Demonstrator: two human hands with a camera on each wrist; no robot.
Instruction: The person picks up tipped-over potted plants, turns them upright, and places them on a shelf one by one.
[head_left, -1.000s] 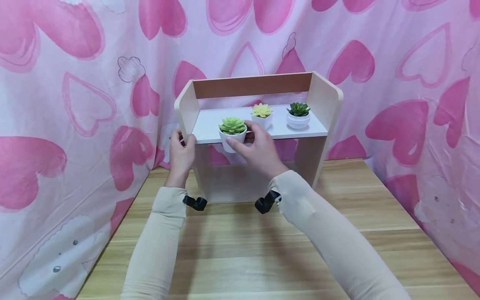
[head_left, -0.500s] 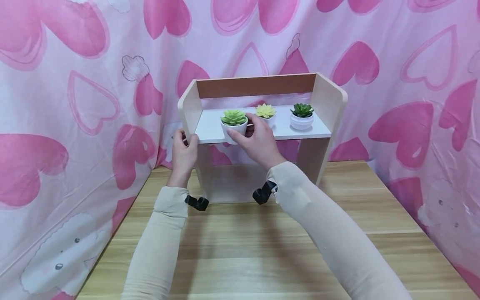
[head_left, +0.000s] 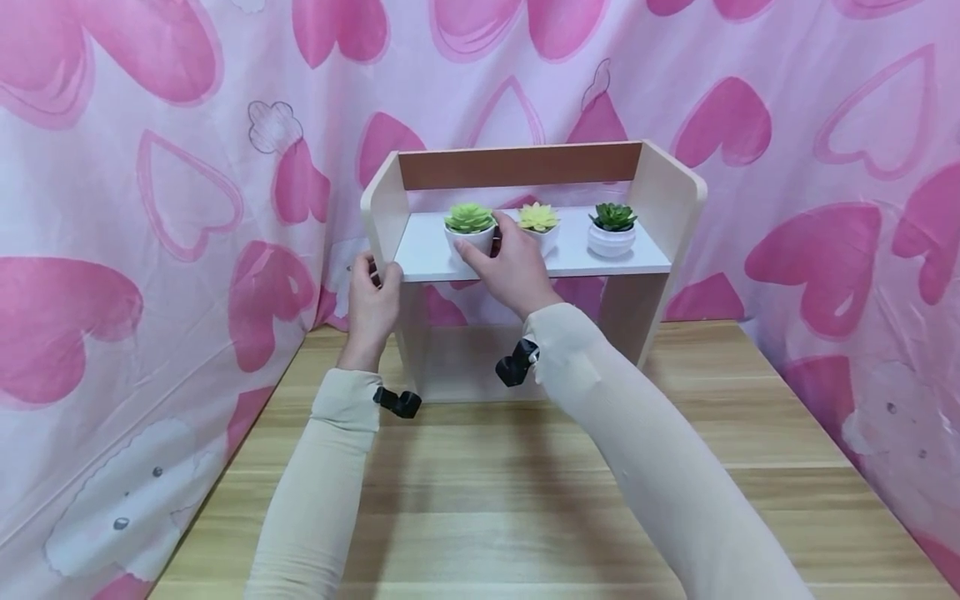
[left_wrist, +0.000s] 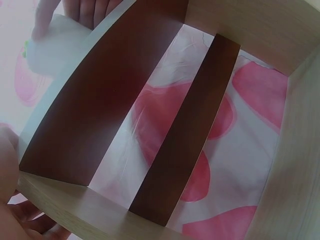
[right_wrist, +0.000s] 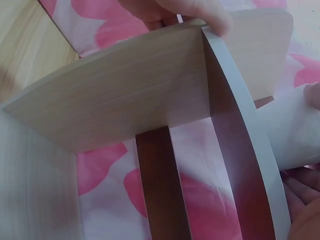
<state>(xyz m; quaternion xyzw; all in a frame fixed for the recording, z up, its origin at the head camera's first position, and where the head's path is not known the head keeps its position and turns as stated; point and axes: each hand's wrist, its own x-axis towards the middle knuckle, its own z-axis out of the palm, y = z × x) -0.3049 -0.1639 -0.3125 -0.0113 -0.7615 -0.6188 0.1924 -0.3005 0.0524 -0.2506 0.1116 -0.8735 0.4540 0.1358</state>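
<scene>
My right hand (head_left: 519,265) grips a potted succulent (head_left: 469,220), light green in a white pot, over the left part of the white shelf board (head_left: 423,250). In the right wrist view its pot (right_wrist: 287,131) is just above the board's front edge; whether its base touches cannot be told. With my left hand (head_left: 372,307) I hold the front edge of the small shelf's left side panel (head_left: 387,212), thumb in front. A yellow succulent (head_left: 538,218), its pot partly hidden by my right hand, and a dark green succulent (head_left: 612,228) stand on the board.
The pale wooden shelf unit has a brown back rail (head_left: 521,167) and a right side panel (head_left: 667,212). It stands on a wood-grain table (head_left: 465,500). A pink heart-patterned curtain (head_left: 187,350) hangs behind and along both sides.
My right hand has moved the light green succulent up and back, from in front of the board's edge to over the board. My left hand keeps its grip on the side panel.
</scene>
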